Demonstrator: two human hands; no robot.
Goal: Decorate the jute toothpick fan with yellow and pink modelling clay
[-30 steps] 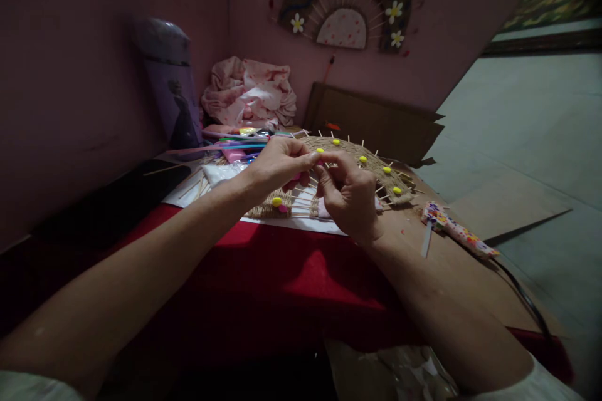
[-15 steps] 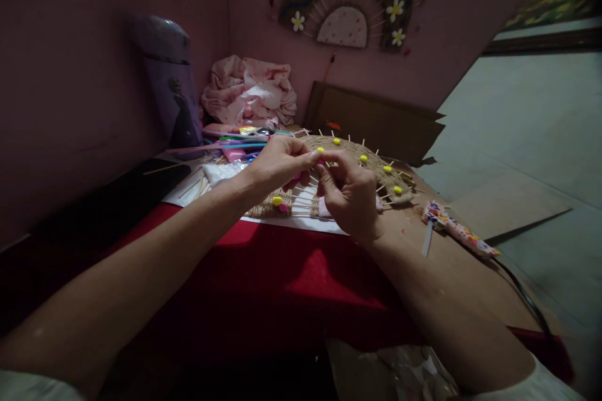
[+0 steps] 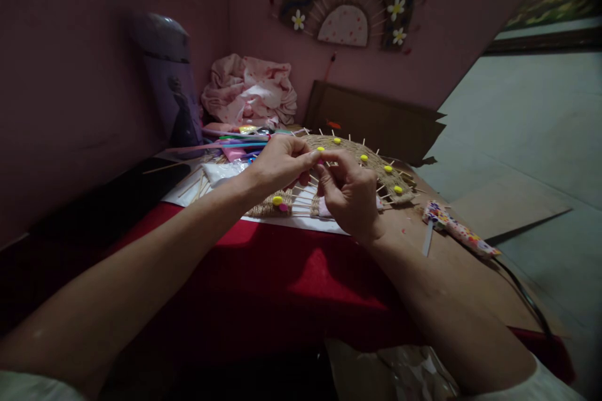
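My left hand [image 3: 285,160] and my right hand [image 3: 350,188] meet at the fingertips above the table, both closed in a pinch. A small pink piece [image 3: 320,162] shows between the fingertips; its shape is mostly hidden by them. Behind and below lies a half-round woven twine piece [image 3: 305,141] with thin wooden sticks poking out of it. Several yellow dots [image 3: 364,158] are spaced along the twine band. At its left end a pink petal-like bit [image 3: 283,207] sits against one yellow dot [image 3: 277,200]. My hands cover the middle of the weaving.
A glue gun wrapped in flowered cloth [image 3: 463,235] lies at the right, its black cord trailing down. Coloured pipe cleaners [image 3: 235,138], loose sticks [image 3: 200,187] and a plastic bag [image 3: 223,172] lie at the left. Cardboard sheets [image 3: 371,122] lean behind; a purple container [image 3: 172,88] stands back left.
Both hands stay in nearly the same place, fingertips still together. The fingers have shifted only very slightly around the pink piece.
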